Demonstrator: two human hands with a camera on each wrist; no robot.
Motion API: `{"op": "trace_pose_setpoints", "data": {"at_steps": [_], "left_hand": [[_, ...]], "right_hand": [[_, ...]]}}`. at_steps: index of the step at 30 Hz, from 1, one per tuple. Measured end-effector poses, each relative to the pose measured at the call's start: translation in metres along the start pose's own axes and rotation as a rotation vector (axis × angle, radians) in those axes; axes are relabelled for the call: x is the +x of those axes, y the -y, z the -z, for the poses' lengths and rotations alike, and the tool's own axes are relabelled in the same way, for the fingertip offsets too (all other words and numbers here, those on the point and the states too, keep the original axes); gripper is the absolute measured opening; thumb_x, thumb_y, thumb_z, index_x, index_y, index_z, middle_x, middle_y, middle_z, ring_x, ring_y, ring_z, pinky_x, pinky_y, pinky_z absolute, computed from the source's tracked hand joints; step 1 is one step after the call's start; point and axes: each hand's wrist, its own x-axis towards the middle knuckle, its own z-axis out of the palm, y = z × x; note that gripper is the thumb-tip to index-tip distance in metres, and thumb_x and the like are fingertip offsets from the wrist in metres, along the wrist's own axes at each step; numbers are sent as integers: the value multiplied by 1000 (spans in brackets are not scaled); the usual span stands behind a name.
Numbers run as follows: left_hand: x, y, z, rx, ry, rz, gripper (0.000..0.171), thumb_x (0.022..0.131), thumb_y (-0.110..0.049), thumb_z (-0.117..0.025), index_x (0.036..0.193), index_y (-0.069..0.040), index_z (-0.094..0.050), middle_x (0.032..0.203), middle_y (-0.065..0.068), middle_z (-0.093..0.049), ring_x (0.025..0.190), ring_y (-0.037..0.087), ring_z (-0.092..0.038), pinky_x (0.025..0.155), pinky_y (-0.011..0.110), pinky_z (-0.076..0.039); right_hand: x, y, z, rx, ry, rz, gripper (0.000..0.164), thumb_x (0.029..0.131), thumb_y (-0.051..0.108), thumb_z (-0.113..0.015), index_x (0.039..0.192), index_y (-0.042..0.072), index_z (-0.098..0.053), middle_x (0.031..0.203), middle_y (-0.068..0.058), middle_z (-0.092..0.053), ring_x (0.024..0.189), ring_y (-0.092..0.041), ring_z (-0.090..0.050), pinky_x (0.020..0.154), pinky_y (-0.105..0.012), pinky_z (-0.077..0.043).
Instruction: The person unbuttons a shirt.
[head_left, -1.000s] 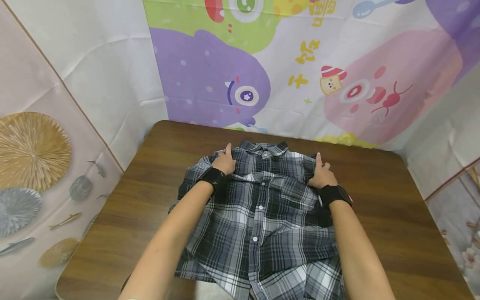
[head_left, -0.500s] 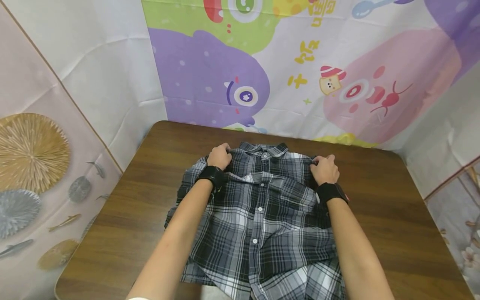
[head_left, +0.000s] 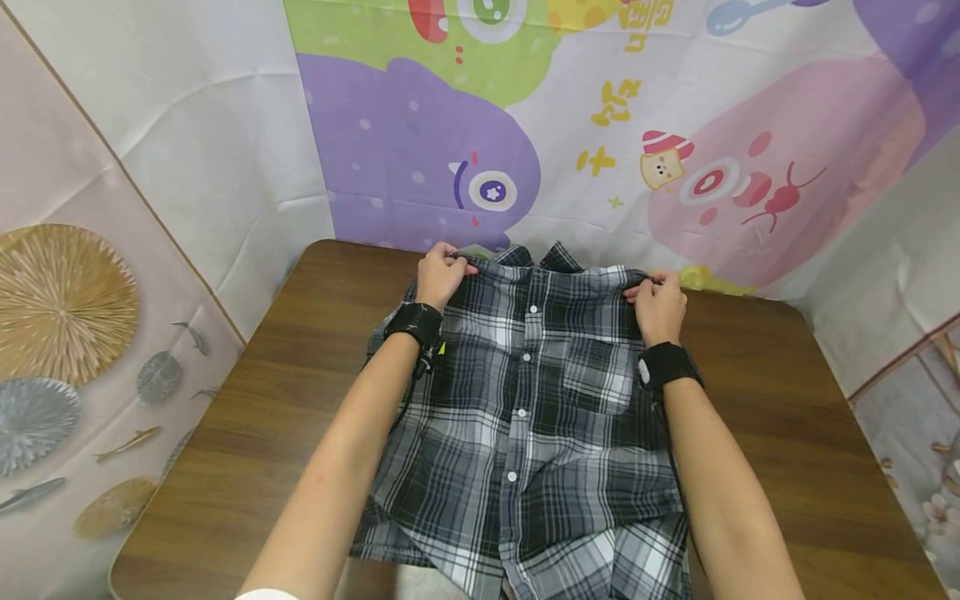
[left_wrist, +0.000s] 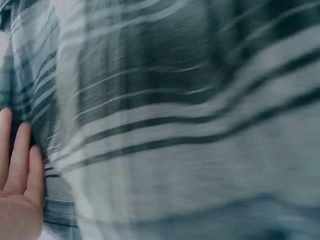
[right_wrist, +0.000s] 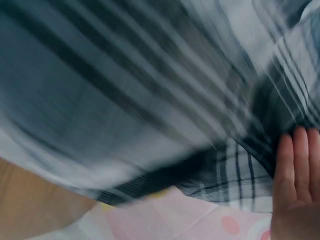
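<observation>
A black, grey and white plaid button-up shirt [head_left: 480, 375] lies front side up, its shoulder end raised above the table's far edge. My left hand [head_left: 441, 277] pinches the cloth at the left shoulder, thumb on the near side. At the other shoulder, my right hand [head_left: 660, 310] grips the fabric between thumb and fingers. Behind the lifted edge the collar [head_left: 558, 258] pokes up. A chest pocket [head_left: 600, 375] shows flat on the right half. In the left wrist view, striped cloth hangs beside straight fingers [left_wrist: 19, 160]; the right wrist view shows fingers [right_wrist: 286, 170] against the fabric.
The brown wooden table [head_left: 757, 400] extends to both sides of the shirt. A cartoon-printed curtain [head_left: 600, 167] hangs close behind its far edge. Patterned panels [head_left: 67, 317] stand to the left and right. Black bands [head_left: 415, 323] with cables circle both wrists.
Both hands went from pointing fingers on the shoulders to gripping them. They then raised the shoulder end up and away, and the chest folds have smoothed out. The collar tipped behind.
</observation>
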Motion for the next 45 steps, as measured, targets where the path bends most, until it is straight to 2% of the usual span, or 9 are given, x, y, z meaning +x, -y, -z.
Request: {"op": "trace_pose_setpoints", "data": {"at_steps": [4,10,15,17,21,23,24,35,45], "left_hand": [[1,-1,0,22,186,2,46,94,-19,-49,137,-5,-35,126,11,-60,99,25,-59,81,32,-45],[-14,11,-15,528,703,96,87,93,-42,-51,149,-15,10,155,17,-10,141,39,-15,112,52,-18],[-39,30,-34,902,760,70,91,82,-65,-53,150,-29,-5,157,10,6,140,43,9,112,57,-2],[-34,58,-46,912,708,13,97,75,-76,-49,149,-34,-4,157,7,10,139,43,13,112,58,4],[-33,69,-44,884,708,-11,102,70,-81,-48,148,-37,1,156,4,15,139,39,18,111,56,10],[-34,70,-41,880,704,-35,101,72,-79,-49,148,-36,0,156,4,14,140,39,17,111,56,10],[-44,50,-32,881,713,-12,98,75,-74,-52,149,-33,-2,156,6,12,140,39,15,112,55,8],[-45,57,-32,879,652,-91,98,75,-74,-51,150,-28,-9,158,8,3,141,41,8,111,58,2],[-65,40,-20,847,649,-264,89,82,-66,-51,150,-22,-15,157,11,-7,142,42,-3,110,62,-8]], "right_hand": [[1,-1,0,10,137,-15,44,97,19,-38,135,-2,-31,117,-27,-60,115,-37,-53,98,-44,-38],[-11,-11,-1,-397,800,-15,77,95,25,-46,145,-9,3,142,-38,-25,129,-50,-30,103,-56,-31],[-30,-13,-13,-663,1098,8,89,89,36,-59,149,3,-2,150,-32,8,134,-56,-5,102,-68,-18],[-37,-13,-14,-731,1106,-8,93,87,39,-62,150,8,-1,149,-31,15,133,-58,2,99,-73,-16],[-41,-18,-12,-763,1100,4,96,85,40,-66,150,12,-2,150,-29,16,134,-56,6,95,-77,-15],[-41,-21,-12,-744,1095,5,97,83,39,-67,150,12,-3,150,-29,16,135,-54,9,95,-77,-13],[-40,-23,-13,-738,1087,10,98,82,39,-68,150,12,-4,150,-29,15,135,-54,9,95,-77,-13],[-43,-48,-14,-634,991,164,95,82,38,-68,149,4,-9,148,-37,3,133,-59,2,101,-70,-17],[-61,-53,1,-547,939,233,88,87,38,-63,148,2,-13,148,-37,5,131,-61,-1,101,-71,-15]]}}
